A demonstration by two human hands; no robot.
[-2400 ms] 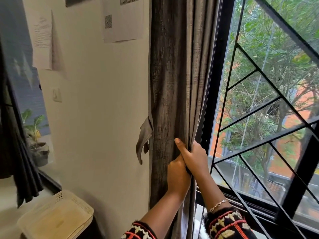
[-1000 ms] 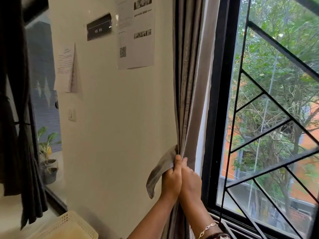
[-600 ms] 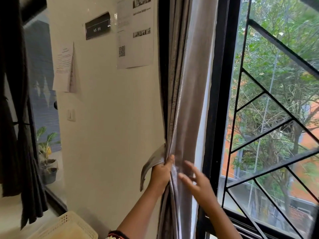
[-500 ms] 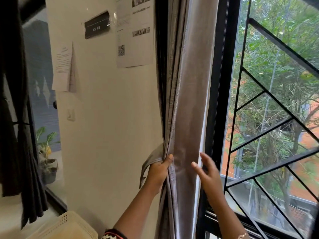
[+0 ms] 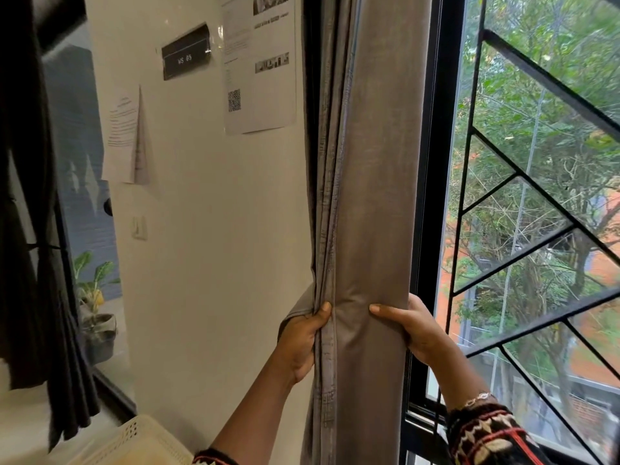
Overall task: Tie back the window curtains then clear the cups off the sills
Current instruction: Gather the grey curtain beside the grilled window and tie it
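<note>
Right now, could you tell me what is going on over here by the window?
A person is bunching the grey curtain beside the black window frame with both hands. The left hand grips the folded edge together with a loose fabric strip, and the right hand wraps around the curtain's window side. The bundle is not yet tied, and no cups are in view.

Black nameplate [image 5: 186, 52] on the wall [image 5: 214, 229], well above and left of the fingers [image 5: 320, 313] of the left hand [image 5: 300, 344]: white "WS 05". Printed sheet [image 5: 260, 65] straight above them: QR code [image 5: 234, 100], text unreadable. Folded paper [image 5: 125, 135] farther left: illegible.
</note>
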